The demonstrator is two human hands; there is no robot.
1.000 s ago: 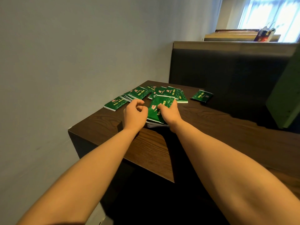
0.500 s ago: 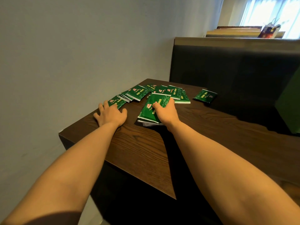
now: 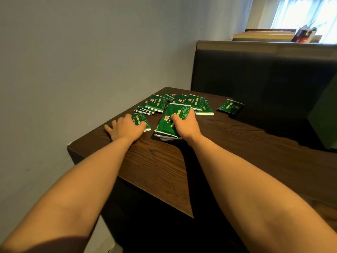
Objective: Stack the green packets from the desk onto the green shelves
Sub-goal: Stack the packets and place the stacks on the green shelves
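On the near part of the dark wood-grain desk (image 3: 164,170), two bare forearms reach forward; the left grip (image 3: 127,127) lies palm down and spread wide, its thumb side pressing on a single flat green foil packet (image 3: 143,119) while its outer fingers rest on bare wood; just right of it, across a narrow strip of desk, the right grip (image 3: 186,125) holds a thick stack of green packets (image 3: 165,125), thumb on the top packet and fingers curled round the stack's right edge; the stack's near end sits on the desk; just beyond both grips, a loose overlapping spread of green packets (image 3: 158,105) covers the desk's far corner; farther off and well right of the right grip, one lone green packet (image 3: 230,106) lies near the desk's far edge; behind it rises a dark padded bench back (image 3: 255,73); a plain grey wall (image 3: 73,61) runs left of the left grip.
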